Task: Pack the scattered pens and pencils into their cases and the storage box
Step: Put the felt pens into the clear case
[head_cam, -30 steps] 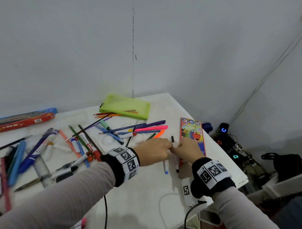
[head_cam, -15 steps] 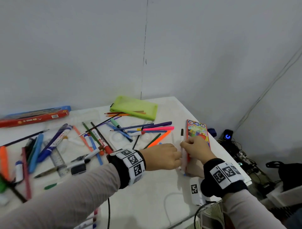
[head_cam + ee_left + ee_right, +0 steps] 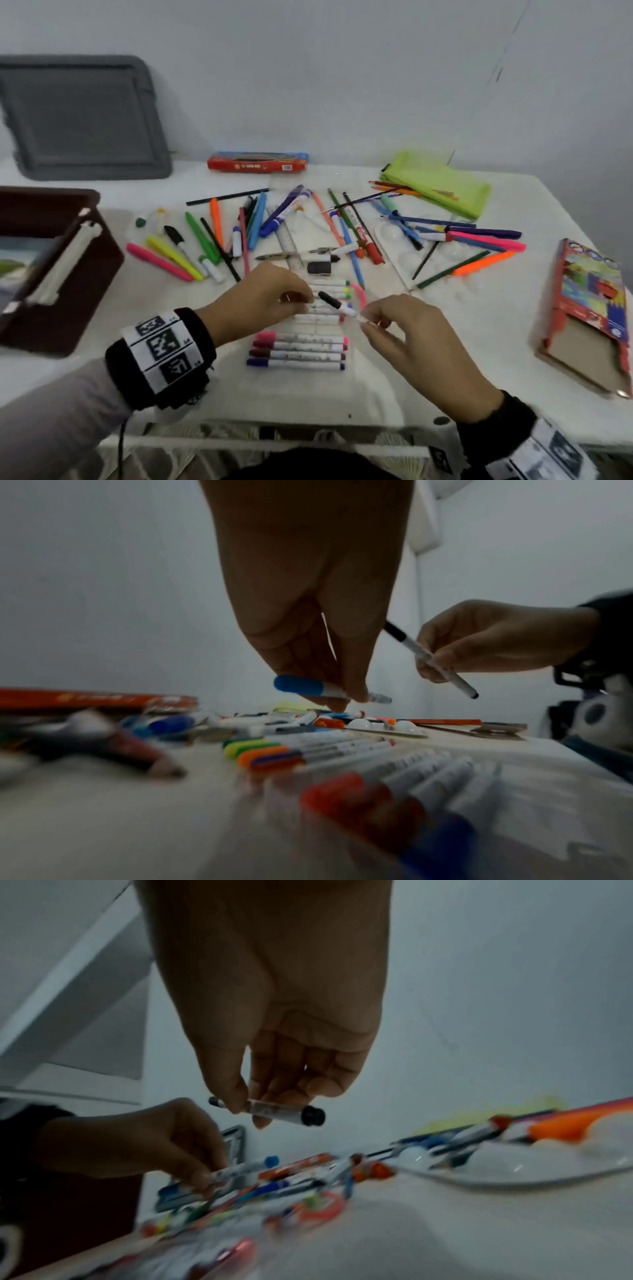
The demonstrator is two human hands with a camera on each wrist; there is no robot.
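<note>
My left hand [image 3: 301, 296] [image 3: 342, 696] pinches a white marker with a blue cap [image 3: 301, 689] [image 3: 253, 1167], level and just above a flat clear case of white markers [image 3: 301, 353] [image 3: 377, 764] at the table's front middle. To its right, my right hand [image 3: 368, 320] [image 3: 246, 1110] pinches a white marker with a black cap [image 3: 334, 303] [image 3: 428, 656] [image 3: 287, 1114]. It is tilted, with the cap pointing toward the left hand. Several markers with coloured caps lie in rows in the case. Loose pens and pencils [image 3: 239, 233] are scattered behind the case.
A brown storage box [image 3: 51, 274] stands at the left, with a grey lid [image 3: 82, 116] leaning on the wall behind it. A red pencil box [image 3: 257, 162] and a green pouch [image 3: 435, 183] lie at the back. A coloured pencil box [image 3: 589, 298] lies at the right edge.
Both hands have moved left from beside the coloured pencil box to over the marker case, each now holding a marker lifted off the table. The head view has swung left.
</note>
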